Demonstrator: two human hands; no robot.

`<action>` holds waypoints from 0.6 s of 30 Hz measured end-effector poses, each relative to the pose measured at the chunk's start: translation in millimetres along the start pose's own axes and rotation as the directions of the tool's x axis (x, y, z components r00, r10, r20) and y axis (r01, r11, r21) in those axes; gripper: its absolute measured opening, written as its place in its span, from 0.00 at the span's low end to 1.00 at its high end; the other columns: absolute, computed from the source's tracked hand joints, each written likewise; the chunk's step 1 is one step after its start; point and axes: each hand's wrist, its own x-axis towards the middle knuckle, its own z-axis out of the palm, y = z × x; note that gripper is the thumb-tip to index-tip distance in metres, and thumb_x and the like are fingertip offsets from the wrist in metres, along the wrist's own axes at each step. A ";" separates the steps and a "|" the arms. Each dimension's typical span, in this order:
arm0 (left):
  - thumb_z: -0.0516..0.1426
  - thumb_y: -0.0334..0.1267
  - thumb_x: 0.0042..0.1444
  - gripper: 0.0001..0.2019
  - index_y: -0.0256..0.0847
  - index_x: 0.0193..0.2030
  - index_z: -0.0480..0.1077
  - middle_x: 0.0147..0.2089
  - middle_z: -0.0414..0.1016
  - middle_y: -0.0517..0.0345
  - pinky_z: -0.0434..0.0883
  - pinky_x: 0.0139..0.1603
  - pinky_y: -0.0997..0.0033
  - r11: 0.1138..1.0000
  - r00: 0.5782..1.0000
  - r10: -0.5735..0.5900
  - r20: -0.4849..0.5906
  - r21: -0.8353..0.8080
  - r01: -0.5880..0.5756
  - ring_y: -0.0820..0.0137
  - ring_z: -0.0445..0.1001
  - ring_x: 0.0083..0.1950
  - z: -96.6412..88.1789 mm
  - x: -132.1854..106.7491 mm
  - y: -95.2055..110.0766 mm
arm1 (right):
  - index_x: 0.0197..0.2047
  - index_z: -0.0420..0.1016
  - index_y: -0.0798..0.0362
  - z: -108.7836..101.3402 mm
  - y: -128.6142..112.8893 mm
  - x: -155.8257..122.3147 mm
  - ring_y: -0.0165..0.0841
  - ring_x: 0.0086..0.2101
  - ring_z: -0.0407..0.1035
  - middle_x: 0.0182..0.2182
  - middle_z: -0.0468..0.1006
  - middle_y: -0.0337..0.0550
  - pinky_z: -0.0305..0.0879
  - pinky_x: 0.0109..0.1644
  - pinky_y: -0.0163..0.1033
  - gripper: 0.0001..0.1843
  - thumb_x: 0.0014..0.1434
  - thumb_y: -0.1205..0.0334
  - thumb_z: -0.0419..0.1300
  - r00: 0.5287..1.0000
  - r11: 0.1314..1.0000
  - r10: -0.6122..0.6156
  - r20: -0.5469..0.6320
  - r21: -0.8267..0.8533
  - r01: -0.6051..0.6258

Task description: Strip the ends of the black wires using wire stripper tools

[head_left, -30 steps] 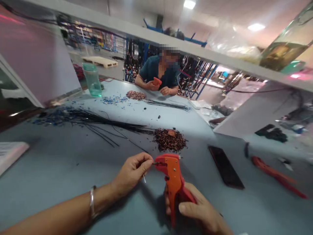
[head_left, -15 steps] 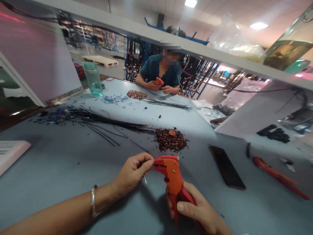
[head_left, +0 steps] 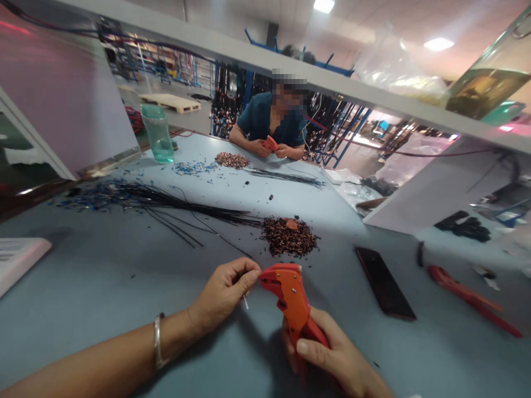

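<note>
My left hand [head_left: 232, 287] is closed in a pinch on a thin wire [head_left: 245, 302], whose pale end pokes out below the fingers. Those fingertips are right at the jaws of a red and orange wire stripper [head_left: 290, 298]. Wrapped around the stripper's handles is my right hand [head_left: 332, 348], thumb across the grip. Whether the wire's other end sits inside the jaws is too small to tell. Just beyond the tool lies a heap of short black and copper-coloured offcuts [head_left: 290, 237]. A bundle of black wires [head_left: 186, 205] stretches left from this heap, with blue-tipped ends.
A phone [head_left: 385, 282] and another red hand tool [head_left: 473, 298] lie on the right. Across the table a co-worker [head_left: 269, 124] holds a similar orange tool, near smaller piles. A green bottle [head_left: 157, 135] stands at the far left. A shelf beam [head_left: 232, 47] crosses overhead.
The handles of my wire stripper look squeezed closer together, and its head has shifted very slightly left. My left hand has barely moved. The co-worker's hands have come together around their tool.
</note>
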 end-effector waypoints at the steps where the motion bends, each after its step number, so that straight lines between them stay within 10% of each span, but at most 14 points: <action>1: 0.54 0.44 0.58 0.10 0.39 0.32 0.68 0.20 0.56 0.70 0.55 0.21 0.75 1.000 1.000 0.002 -0.003 0.002 -0.002 0.76 0.54 0.21 0.1 0.2 -0.2 | 0.38 0.70 0.57 0.3 -0.1 -0.2 0.28 0.24 0.63 0.25 0.71 0.39 0.58 0.28 0.33 0.21 0.57 0.45 0.62 1.000 1.000 0.001 -0.006 -0.006 -0.001; 18: 0.54 0.47 0.60 0.14 0.38 0.32 0.71 0.19 0.54 0.69 0.52 0.21 0.75 0.998 0.999 -0.042 -0.003 0.044 0.043 0.75 0.52 0.21 0.6 3.3 -3.9 | 0.36 0.68 0.56 2.6 10.6 1.1 0.27 0.22 0.63 0.24 0.71 0.38 0.60 0.25 0.32 0.21 0.56 0.44 0.63 0.992 1.000 0.016 -0.124 0.021 -0.013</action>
